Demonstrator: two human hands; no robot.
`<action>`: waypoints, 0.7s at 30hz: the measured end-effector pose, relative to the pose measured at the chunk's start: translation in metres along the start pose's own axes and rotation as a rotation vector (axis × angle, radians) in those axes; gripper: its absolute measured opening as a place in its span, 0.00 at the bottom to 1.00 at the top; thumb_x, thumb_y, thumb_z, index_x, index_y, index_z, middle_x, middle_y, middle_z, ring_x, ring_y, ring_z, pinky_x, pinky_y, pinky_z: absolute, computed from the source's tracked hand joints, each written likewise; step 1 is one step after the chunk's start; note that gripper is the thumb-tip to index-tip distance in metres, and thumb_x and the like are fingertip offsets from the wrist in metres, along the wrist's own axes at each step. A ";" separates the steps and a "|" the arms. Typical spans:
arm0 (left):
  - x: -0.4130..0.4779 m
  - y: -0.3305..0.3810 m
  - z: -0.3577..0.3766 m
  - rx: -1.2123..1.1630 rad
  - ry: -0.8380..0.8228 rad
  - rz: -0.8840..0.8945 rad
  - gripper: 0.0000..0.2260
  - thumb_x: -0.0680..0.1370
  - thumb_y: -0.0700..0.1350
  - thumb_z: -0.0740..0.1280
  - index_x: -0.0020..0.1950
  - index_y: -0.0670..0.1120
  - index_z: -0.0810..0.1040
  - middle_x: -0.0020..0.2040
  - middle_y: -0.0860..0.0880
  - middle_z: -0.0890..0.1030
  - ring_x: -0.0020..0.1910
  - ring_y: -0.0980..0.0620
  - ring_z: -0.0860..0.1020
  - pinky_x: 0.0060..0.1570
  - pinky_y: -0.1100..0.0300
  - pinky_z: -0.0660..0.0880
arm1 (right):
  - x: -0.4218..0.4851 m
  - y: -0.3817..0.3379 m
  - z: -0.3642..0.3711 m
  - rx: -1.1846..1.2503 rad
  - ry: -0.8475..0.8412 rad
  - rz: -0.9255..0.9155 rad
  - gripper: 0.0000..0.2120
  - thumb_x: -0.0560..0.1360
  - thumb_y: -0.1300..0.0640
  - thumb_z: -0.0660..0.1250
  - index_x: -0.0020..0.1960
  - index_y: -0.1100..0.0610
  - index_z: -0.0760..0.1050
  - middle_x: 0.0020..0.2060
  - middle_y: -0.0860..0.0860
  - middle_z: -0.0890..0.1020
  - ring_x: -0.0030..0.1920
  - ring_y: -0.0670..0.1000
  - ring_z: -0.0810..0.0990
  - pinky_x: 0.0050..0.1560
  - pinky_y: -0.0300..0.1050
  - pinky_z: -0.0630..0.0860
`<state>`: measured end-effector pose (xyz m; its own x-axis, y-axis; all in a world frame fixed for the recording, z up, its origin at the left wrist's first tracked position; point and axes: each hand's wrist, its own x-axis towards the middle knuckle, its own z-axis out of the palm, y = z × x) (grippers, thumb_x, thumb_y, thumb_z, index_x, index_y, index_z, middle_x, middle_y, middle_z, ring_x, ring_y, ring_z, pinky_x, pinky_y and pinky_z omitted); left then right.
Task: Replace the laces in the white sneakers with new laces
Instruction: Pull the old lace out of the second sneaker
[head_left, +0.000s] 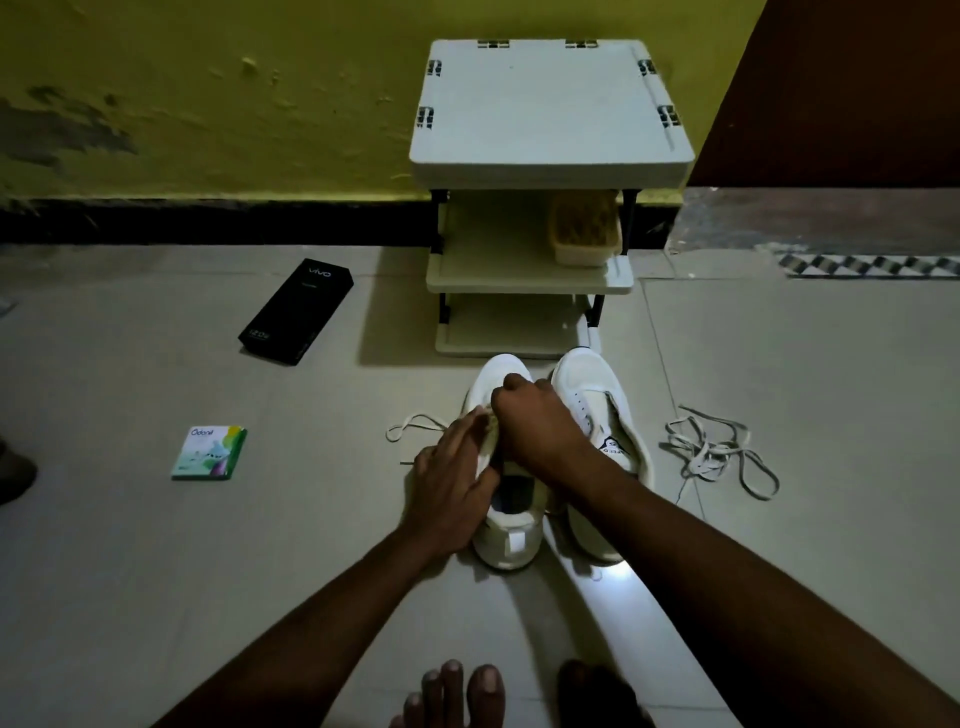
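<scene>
On the floor before the rack (530, 270), the left hand (452, 483) presses flat on the left sneaker (509, 545) while the right hand (535, 421), curled over its eyelets, apparently pinches the lace (415, 423) trailing leftward. Judged mid-lacing; the next move calls for a steady pull through the eyelet.

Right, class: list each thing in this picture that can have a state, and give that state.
Left sneaker: upright, both hands on it.
Right sneaker: upright, eyelets empty.
Loose laces: tangled on floor.
Single lace: looped beside left sneaker.
vivo box: closed, lying flat.
Odonil packet: lying flat.
Left hand: fingers straight, on left sneaker.
Right hand: curled; grip hidden.
</scene>
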<state>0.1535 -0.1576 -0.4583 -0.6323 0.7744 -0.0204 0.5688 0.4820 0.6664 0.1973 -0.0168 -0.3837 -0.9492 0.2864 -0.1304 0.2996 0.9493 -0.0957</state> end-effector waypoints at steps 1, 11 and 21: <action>0.000 0.000 0.001 0.043 0.014 0.015 0.31 0.74 0.56 0.53 0.79 0.53 0.62 0.77 0.55 0.66 0.74 0.54 0.66 0.69 0.48 0.64 | -0.001 0.000 0.001 -0.025 0.004 -0.012 0.13 0.74 0.59 0.68 0.57 0.61 0.76 0.55 0.58 0.78 0.58 0.59 0.75 0.59 0.52 0.68; 0.006 -0.003 -0.004 0.280 -0.084 0.027 0.38 0.74 0.62 0.43 0.81 0.48 0.57 0.81 0.49 0.59 0.79 0.52 0.58 0.75 0.49 0.56 | -0.010 0.011 0.016 0.569 0.341 0.392 0.02 0.75 0.64 0.64 0.46 0.59 0.73 0.43 0.54 0.81 0.43 0.56 0.77 0.40 0.48 0.68; 0.011 0.002 -0.016 0.491 -0.232 0.067 0.44 0.70 0.64 0.36 0.82 0.46 0.55 0.82 0.49 0.55 0.81 0.53 0.49 0.78 0.45 0.48 | 0.006 0.032 -0.018 0.103 -0.126 0.004 0.12 0.71 0.53 0.69 0.51 0.57 0.80 0.45 0.56 0.82 0.53 0.57 0.75 0.49 0.50 0.68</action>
<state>0.1392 -0.1543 -0.4453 -0.4858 0.8530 -0.1907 0.8175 0.5206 0.2463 0.1991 0.0180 -0.3701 -0.9304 0.2653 -0.2531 0.3175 0.9281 -0.1944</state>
